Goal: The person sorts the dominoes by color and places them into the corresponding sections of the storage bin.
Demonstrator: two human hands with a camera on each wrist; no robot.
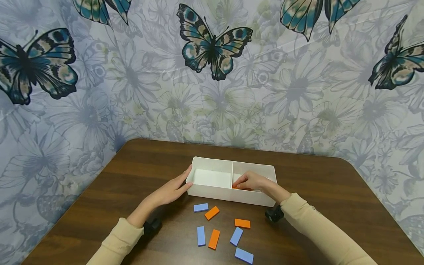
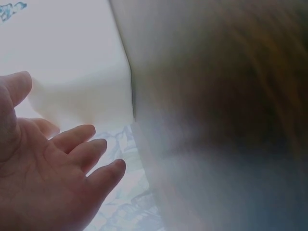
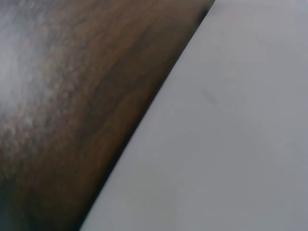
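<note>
A white two-compartment box [image 1: 212,190] stands on the wooden table. My left hand [image 1: 170,189] rests against its left end, fingers extended along the end wall and thumb at the front corner. In the left wrist view the same hand [image 2: 62,159] shows relaxed, spread fingers beside the white wall. My right hand [image 1: 253,181] reaches down into the right compartment and pinches an orange block [image 1: 235,188], mostly hidden by the fingers and the front wall. The right wrist view shows only the box wall [image 3: 216,125] and tabletop, with the hand out of sight.
In front of the box, several flat blocks lie scattered, among them a blue block [image 1: 201,207], an orange block [image 1: 212,213] and another blue block [image 1: 244,255]. The brown table [image 1: 159,158] backs onto a butterfly-patterned cloth [image 1: 225,110].
</note>
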